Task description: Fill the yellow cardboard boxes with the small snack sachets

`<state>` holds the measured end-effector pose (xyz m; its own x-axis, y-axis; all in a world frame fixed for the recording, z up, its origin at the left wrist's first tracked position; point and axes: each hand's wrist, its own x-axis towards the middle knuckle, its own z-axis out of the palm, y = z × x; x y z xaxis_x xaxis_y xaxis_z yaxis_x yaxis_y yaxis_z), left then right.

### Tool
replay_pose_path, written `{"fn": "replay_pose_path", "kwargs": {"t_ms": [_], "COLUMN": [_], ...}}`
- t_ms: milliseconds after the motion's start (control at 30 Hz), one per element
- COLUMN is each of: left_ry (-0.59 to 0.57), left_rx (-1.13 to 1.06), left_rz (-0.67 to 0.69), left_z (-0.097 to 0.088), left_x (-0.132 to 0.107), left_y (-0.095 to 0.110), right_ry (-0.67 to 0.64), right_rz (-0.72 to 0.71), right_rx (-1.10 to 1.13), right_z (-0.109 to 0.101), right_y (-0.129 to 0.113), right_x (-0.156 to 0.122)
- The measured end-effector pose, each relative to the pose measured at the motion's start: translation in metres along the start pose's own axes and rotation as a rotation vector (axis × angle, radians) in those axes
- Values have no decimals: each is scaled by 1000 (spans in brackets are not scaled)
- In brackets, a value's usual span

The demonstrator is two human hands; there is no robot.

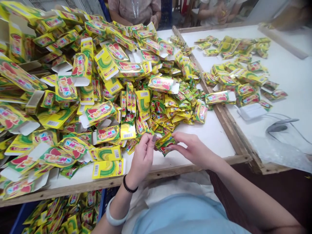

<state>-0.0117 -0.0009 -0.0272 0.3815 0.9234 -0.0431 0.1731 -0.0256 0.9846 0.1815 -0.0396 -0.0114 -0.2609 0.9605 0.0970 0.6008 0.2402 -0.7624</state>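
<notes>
Between my hands, just above the table's front edge, are green and yellow candy packets (167,143). My right hand (191,148) pinches their right end between thumb and fingers. My left hand (143,157) is closed, its thumb and forefinger pinched at the left end of the packets. How many packets there are is hard to tell. Right beyond my hands lies a heap of loose candy packets (174,112). Left of it spreads a large pile of yellow and green cardboard boxes (107,133), several with flaps standing open.
A wooden strip (221,113) divides the white table (216,138). Past it lie more small boxes (248,78), a white device (252,111) with a cable, and clear plastic (280,151). Below the edge, a blue crate (103,198) holds packets. Other people (135,13) sit opposite.
</notes>
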Motion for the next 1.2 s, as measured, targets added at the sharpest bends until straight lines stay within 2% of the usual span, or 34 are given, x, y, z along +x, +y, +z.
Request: {"fn": "replay_pose_path", "kwargs": {"t_ms": [67,133,233,267,333,400,467,533,600,633,700,767,833,967,1033,1100,1133,1200], "left_ry": [-59,-94,-71,-65,-54,-60,-26,131,363,448,486,420,337,119,56,15,-19,-95], "left_rx": [-22,-75,-159,-164,-89,77,325,631,942,1075,1271,1372,1419,1481,1440,1266,1108,646], "left_rz": [-1,-15,-6,20,125,274,406,429,312,226,78,3,-20,0,34,82,101,88], "left_z": [1,4,12,15,18,16,5,-14,-36,-46,-61,-66,-63,-52,-49,-47,-46,-42], "left_x": [-1,-2,-5,-6,-8,-8,-2,8,22,30,42,49,48,27,14,3,-1,-8], "left_y": [1,-1,-9,-12,-14,-14,-11,-9,-8,-9,-11,-12,-10,0,3,4,3,3], "right_ry": [-13,38,102,68,-88,-245,-249,-122,-46,-65,-194,-319,-365,-305,-258,-194,-156,-65], "right_rz": [35,92,216,251,288,291,254,172,58,14,-15,27,84,167,198,208,209,226], "right_rx": [-11,92,522,676,870,879,693,311,-136,-326,-580,-684,-688,-540,-444,-303,-197,102], "right_z": [3,8,15,16,15,13,11,11,11,12,14,14,12,3,-3,-8,-10,-14], "right_y": [2,5,8,9,10,11,12,16,20,23,26,28,29,35,39,41,41,35], "right_x": [-1,-2,-4,-4,-5,-7,-11,-17,-25,-28,-34,-39,-41,-44,-45,-45,-45,-42]}}
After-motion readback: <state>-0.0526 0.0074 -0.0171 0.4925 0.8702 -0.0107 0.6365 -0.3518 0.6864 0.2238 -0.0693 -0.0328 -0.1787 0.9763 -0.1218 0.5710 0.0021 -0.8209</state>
